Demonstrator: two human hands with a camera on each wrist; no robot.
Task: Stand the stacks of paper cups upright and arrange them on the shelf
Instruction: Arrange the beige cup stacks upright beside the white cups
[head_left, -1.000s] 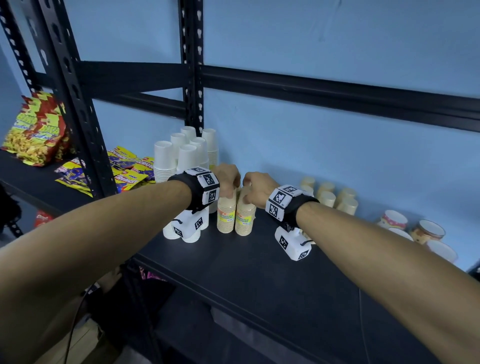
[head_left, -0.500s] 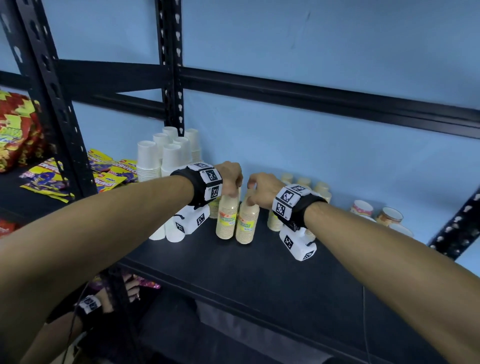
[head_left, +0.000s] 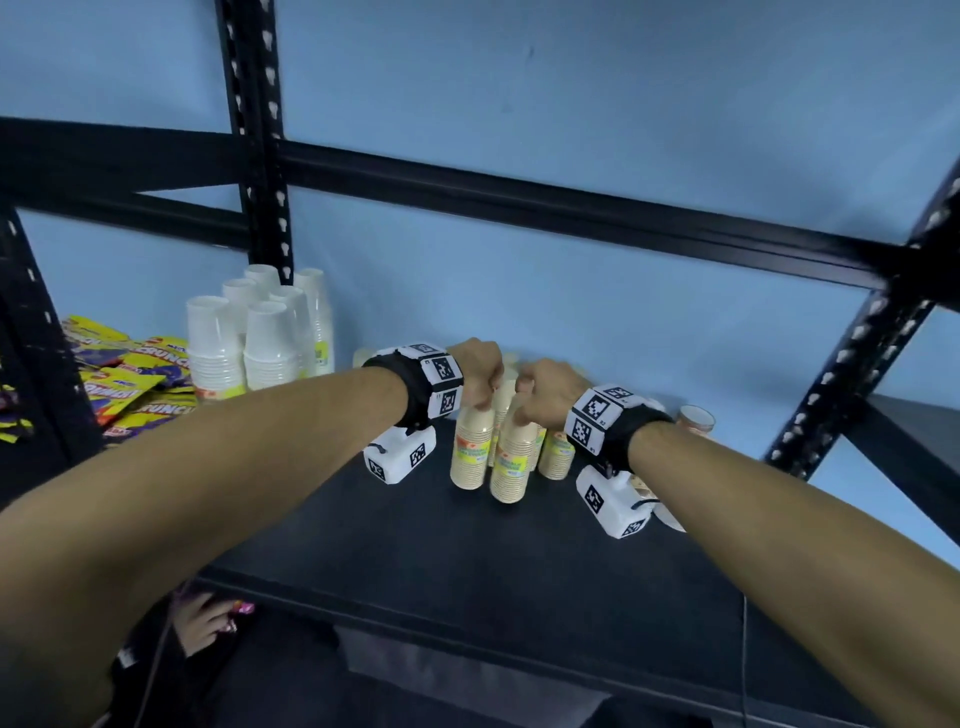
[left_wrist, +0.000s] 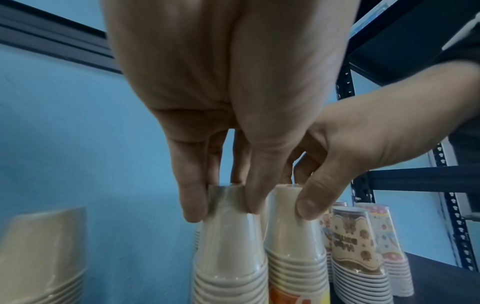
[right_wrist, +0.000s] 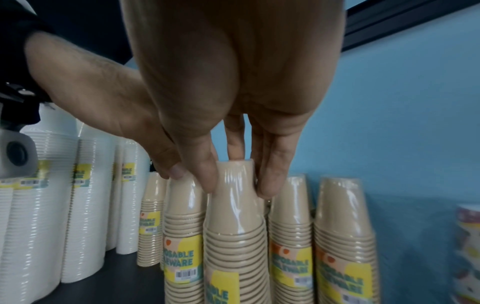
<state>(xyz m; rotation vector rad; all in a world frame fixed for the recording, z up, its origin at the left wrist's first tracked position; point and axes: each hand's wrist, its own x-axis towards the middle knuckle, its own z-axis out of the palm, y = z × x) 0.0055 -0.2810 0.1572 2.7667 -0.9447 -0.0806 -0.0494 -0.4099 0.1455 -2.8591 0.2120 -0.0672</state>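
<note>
Two wrapped stacks of beige paper cups stand upright side by side on the black shelf (head_left: 467, 561). My left hand (head_left: 480, 374) pinches the top of the left beige stack (head_left: 470, 452) (left_wrist: 228, 246) from above. The top of the right beige stack (head_left: 511, 462) (right_wrist: 236, 236) is pinched by my right hand (head_left: 545, 389) in the same way. More upright beige stacks (right_wrist: 342, 236) stand just behind and to the right. Tall white cup stacks (head_left: 244, 338) (right_wrist: 39, 205) stand upright at the back left.
Patterned cup stacks (left_wrist: 355, 246) (head_left: 696, 421) stand at the right by the blue wall. Snack packets (head_left: 130, 384) lie on the neighbouring shelf to the left. A black upright post (head_left: 260, 156) and crossbar (head_left: 519, 202) run behind. Another person's hand (head_left: 208, 623) shows below the shelf edge.
Both hands have carried the two beige stacks rightward along the shelf, away from the white stacks and next to the other beige stacks. The grips are unchanged.
</note>
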